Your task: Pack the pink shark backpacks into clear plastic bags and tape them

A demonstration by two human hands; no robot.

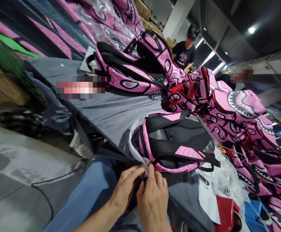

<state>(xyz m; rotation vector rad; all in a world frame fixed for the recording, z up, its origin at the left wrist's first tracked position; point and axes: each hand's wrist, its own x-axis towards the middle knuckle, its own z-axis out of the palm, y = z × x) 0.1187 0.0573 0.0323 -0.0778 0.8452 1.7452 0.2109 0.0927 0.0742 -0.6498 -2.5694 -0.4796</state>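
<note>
Hands met at the near edge of the counter (111, 112), which was draped in grey cloth and ran tilted across the view. The left hand (126, 188) had its fingers curled, thumb and fingertips pinched on the edge of a clear plastic bag (133, 143). The right hand (153, 199), just beside it at 3 o'clock and touching it, was likewise closed in a pinch on the same bag edge, its fingertips pointing up at 12 o'clock.

That bag wrapped the near end of a pink backpack (176, 143), which lay on the counter directly at 12 o'clock from the hands, back panel up, with its black padded straps showing. Its lower rim sat just above the fingertips.

A second backpack (128, 75) of the same pink pattern lay farther along the counter at 11 o'clock from the first, well apart from the hands. A heap of backpacks (237, 112) with shark-teeth print rose at 2 o'clock, touching the wrapped one and spilling down toward 4 o'clock. More clear plastic (223, 180) and a red box (226, 212) lay at 3 o'clock from the hands, near the bottom of the view.

A person in a black shirt (185, 54) stood beyond the far end of the counter at 1 o'clock.
</note>
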